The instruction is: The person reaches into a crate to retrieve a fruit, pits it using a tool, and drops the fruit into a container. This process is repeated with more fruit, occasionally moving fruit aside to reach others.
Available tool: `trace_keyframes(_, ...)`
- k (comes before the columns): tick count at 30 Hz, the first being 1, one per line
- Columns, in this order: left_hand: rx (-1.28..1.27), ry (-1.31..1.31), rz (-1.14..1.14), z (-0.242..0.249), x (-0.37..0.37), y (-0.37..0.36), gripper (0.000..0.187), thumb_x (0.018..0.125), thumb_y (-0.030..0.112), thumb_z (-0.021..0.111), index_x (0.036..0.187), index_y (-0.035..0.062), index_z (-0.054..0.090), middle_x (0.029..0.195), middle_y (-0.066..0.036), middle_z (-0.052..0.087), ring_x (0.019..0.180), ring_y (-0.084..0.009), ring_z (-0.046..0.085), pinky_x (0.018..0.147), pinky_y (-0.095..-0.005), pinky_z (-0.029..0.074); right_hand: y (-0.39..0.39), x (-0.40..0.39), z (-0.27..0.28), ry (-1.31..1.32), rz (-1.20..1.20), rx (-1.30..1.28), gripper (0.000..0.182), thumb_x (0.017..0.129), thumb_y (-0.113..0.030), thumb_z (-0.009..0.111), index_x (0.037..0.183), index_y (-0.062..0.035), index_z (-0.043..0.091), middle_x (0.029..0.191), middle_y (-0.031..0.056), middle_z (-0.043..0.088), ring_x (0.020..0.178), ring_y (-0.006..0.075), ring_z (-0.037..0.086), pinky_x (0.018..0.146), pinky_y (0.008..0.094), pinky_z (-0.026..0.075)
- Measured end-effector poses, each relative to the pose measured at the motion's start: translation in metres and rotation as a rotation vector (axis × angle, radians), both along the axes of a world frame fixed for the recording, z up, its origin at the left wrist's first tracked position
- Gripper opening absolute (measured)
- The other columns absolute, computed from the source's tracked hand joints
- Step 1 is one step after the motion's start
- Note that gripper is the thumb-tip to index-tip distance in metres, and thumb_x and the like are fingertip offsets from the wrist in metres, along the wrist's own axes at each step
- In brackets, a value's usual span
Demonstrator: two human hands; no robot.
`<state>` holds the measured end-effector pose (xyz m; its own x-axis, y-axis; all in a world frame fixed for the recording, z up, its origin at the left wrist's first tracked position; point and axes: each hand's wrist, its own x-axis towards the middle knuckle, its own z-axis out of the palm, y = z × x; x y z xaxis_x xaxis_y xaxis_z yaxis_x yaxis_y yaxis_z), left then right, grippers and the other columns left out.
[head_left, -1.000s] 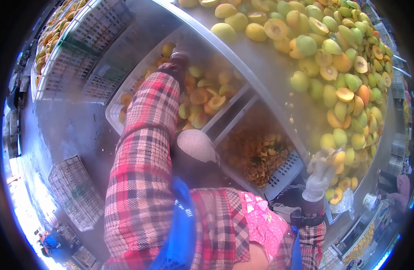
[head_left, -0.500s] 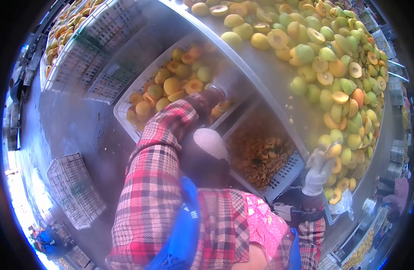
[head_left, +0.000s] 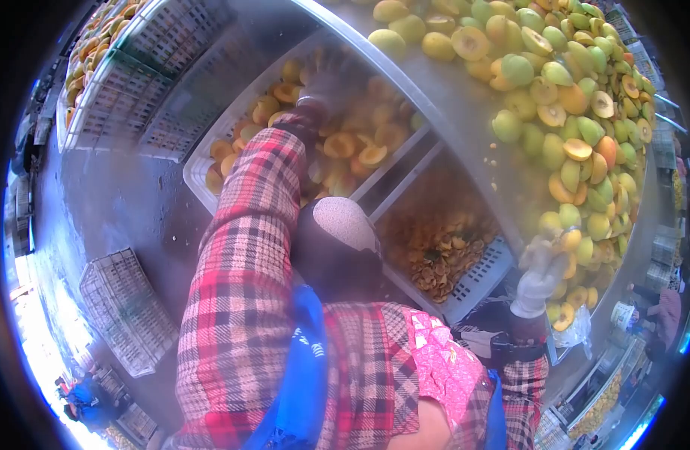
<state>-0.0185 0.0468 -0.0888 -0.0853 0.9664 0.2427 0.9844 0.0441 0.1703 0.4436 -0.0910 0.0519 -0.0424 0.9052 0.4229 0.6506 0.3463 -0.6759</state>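
My left hand, in a hazy, smeared view, is over the far part of a white crate of yellow peach halves. Its fingers are too blurred to show whether they hold anything. My right hand wears a whitish glove and lies at the near edge of a large heap of peaches, green to orange, many cut in half. A peach piece is right by its fingertips. Blur at the fingers hides whether they grip it.
Between my hands, a pale slotted crate holds brownish scraps. A metal rim divides the crates from the heap. White crates stand at upper left, another on the floor. A plastic bag hangs near my right wrist.
My left hand has moved away from my body and leftward, from the crate's near right side to its far part. My right hand stays by the heap's edge. The whole view has shifted slightly.
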Motion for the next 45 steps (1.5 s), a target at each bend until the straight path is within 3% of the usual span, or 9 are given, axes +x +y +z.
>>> trace_keyframes(5, -0.240, -0.070, 0.083, 0.050, 0.012, 0.000, 0.074, 0.091, 0.054, 0.042, 0.153, 0.0165, 0.025, 0.159, -0.018, 0.019, 0.147, -0.0416, 0.013, 0.115, -0.0639, 0.006, -0.005, -0.021, 0.018, 0.173, 0.049, -0.185, 0.031, 0.101, -0.012, 0.048, 0.128, 0.0037, 0.045, 0.078, 0.0010, 0.053, 0.061, 0.0067, 0.044, 0.053, 0.0203, 0.036)
trace_keyframes(10, -0.098, -0.589, -0.326, 0.076, 0.041, -0.043, 0.046, 0.087, 0.044, 0.063, 0.120, 0.0119, 0.063, 0.105, -0.019, 0.061, 0.100, -0.0348, 0.059, 0.088, -0.0427, 0.047, -0.006, -0.019, 0.009, 0.305, 0.001, -0.168, 0.041, 0.099, -0.014, 0.051, 0.136, 0.0020, 0.043, 0.078, 0.0001, 0.054, 0.054, 0.0040, 0.039, 0.048, 0.0183, 0.033)
trace_keyframes(12, -0.003, -0.400, -0.608, 0.072, 0.056, -0.081, 0.049, 0.085, 0.036, 0.065, 0.129, 0.0135, 0.058, 0.109, -0.017, 0.061, 0.102, -0.0362, 0.059, 0.089, -0.0438, 0.047, -0.004, -0.010, 0.006, 0.236, 0.005, -0.181, 0.045, 0.098, -0.012, 0.050, 0.139, 0.0023, 0.039, 0.080, 0.0009, 0.054, 0.054, 0.0040, 0.038, 0.049, 0.0181, 0.033)
trace_keyframes(16, -0.253, -0.312, -0.410, 0.035, 0.063, -0.118, 0.050, 0.086, 0.031, 0.064, 0.131, 0.0129, 0.056, 0.115, -0.017, 0.061, 0.106, -0.0359, 0.058, 0.091, -0.0430, 0.047, -0.004, -0.027, 0.015, 0.327, -0.006, -0.140, 0.035, 0.099, -0.012, 0.047, 0.131, 0.0026, 0.046, 0.079, -0.0004, 0.053, 0.055, 0.0039, 0.038, 0.049, 0.0181, 0.033)
trace_keyframes(21, -0.359, -0.991, -0.114, 0.049, 0.035, -0.125, 0.048, 0.088, 0.029, 0.061, 0.132, 0.0125, 0.056, 0.135, -0.018, 0.054, 0.120, -0.0379, 0.054, 0.102, -0.0422, 0.042, -0.003, -0.019, 0.010, 0.242, 0.032, -0.120, 0.036, 0.099, -0.012, 0.053, 0.132, 0.0019, 0.046, 0.080, 0.0008, 0.055, 0.057, 0.0051, 0.041, 0.050, 0.0186, 0.034)
trace_keyframes(25, -0.024, 0.042, 0.077, 0.024, 0.008, -0.143, 0.058, 0.090, 0.039, 0.055, 0.141, 0.0115, 0.047, 0.150, -0.018, 0.037, 0.141, -0.0378, 0.030, 0.116, -0.0527, 0.018, -0.001, -0.009, 0.007, 0.194, 0.057, -0.113, 0.045, 0.099, -0.013, 0.055, 0.138, 0.0028, 0.041, 0.082, 0.0009, 0.054, 0.057, 0.0050, 0.040, 0.051, 0.0181, 0.035)
trace_keyframes(33, -0.409, 0.028, -0.038, 0.026, -0.022, -0.129, 0.063, 0.089, 0.044, 0.052, 0.142, 0.0109, 0.044, 0.156, -0.013, 0.028, 0.149, -0.0322, 0.014, 0.118, -0.0605, 0.002, 0.001, -0.034, 0.020, 0.287, 0.045, -0.100, 0.043, 0.099, -0.013, 0.053, 0.138, 0.0016, 0.042, 0.073, -0.0033, 0.048, 0.057, 0.0028, 0.038, 0.049, 0.0179, 0.033)
trace_keyframes(41, -0.207, 0.059, 0.093, -0.005, -0.001, -0.215, 0.059, 0.091, 0.044, 0.052, 0.142, 0.0151, 0.046, 0.152, -0.022, 0.031, 0.145, -0.0420, 0.018, 0.115, -0.0601, 0.014, 0.005, -0.031, 0.017, 0.299, 0.073, -0.113, 0.039, 0.099, -0.010, 0.052, 0.136, 0.0009, 0.044, 0.098, 0.0008, 0.058, 0.063, 0.0030, 0.042, 0.053, 0.0180, 0.038)
trace_keyframes(45, -0.267, -0.192, 0.204, 0.056, 0.010, -0.197, 0.060, 0.084, 0.042, 0.062, 0.137, 0.0139, 0.053, 0.145, -0.023, 0.040, 0.137, -0.0415, 0.034, 0.115, -0.0545, 0.020, 0.007, -0.026, 0.010, 0.422, 0.044, -0.193, 0.043, 0.099, -0.009, 0.053, 0.138, 0.0011, 0.041, 0.101, 0.0018, 0.059, 0.064, 0.0036, 0.043, 0.054, 0.0182, 0.039)
